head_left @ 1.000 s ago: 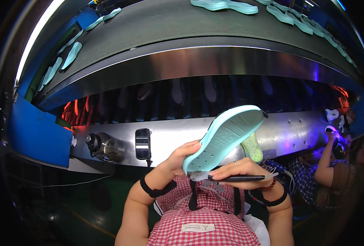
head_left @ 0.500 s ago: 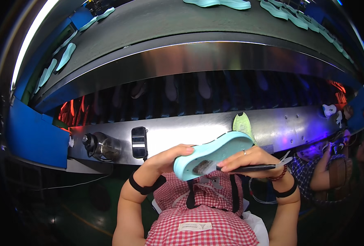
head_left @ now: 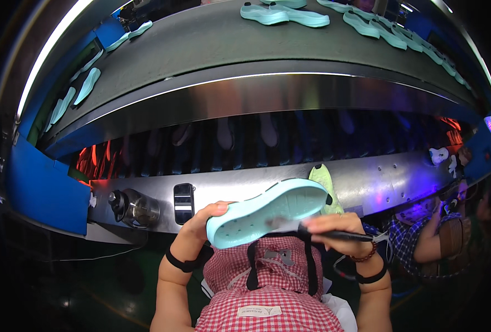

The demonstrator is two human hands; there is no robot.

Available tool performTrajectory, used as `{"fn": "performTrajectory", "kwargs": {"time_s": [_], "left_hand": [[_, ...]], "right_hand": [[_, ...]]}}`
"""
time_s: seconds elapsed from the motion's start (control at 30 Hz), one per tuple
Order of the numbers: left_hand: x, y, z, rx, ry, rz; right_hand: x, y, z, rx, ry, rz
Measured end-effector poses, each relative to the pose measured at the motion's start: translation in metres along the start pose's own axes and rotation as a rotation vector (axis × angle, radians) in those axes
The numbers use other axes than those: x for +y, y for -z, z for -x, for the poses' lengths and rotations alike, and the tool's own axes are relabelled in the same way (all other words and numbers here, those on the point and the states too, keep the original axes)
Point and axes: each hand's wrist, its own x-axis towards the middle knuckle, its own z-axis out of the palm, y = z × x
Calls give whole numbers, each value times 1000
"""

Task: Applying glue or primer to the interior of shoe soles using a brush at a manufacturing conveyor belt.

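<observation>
A light-blue shoe sole [head_left: 245, 222] is held tilted above my lap, its hollow inner side showing. At its left end, my left hand [head_left: 207, 214] grips the rim with the thumb on top. Closed round a brush's black handle [head_left: 348, 235], my right hand [head_left: 334, 224] is partly smeared by motion. The brush head [head_left: 278, 223] lies over the middle of the sole's inner side, also blurred; whether it touches is hard to tell. Just behind the sole, a yellow-green sole [head_left: 322, 180] rests on the metal bench.
On the metal bench [head_left: 361, 182] stand a clear bottle with a black lid [head_left: 140, 209] and a dark phone [head_left: 184, 203]. Beyond runs a dark conveyor belt [head_left: 201, 58] carrying light-blue soles [head_left: 265, 14]. Another person's arm [head_left: 431, 238] is at the right.
The sole in my left hand has shifted left and turned more level. The brush has moved from the sole's left end toward its middle. Soles at the belt's far side appear lower in view.
</observation>
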Motion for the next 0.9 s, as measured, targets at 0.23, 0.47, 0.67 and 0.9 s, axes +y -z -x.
{"fn": "performTrajectory", "kwargs": {"time_s": [0.23, 0.47, 0.67, 0.9], "left_hand": [[-41, 60, -60, -218, 164, 438], [-103, 1, -100, -595, -1, 681], [-105, -21, -99, -164, -57, 718], [-97, -1, -99, -347, -200, 849]], "right_hand": [[-8, -5, 5, -114, 54, 80], [37, -32, -11, 255, -180, -49], [45, -52, -25, 285, 136, 353], [17, -36, -11, -120, 150, 244]]}}
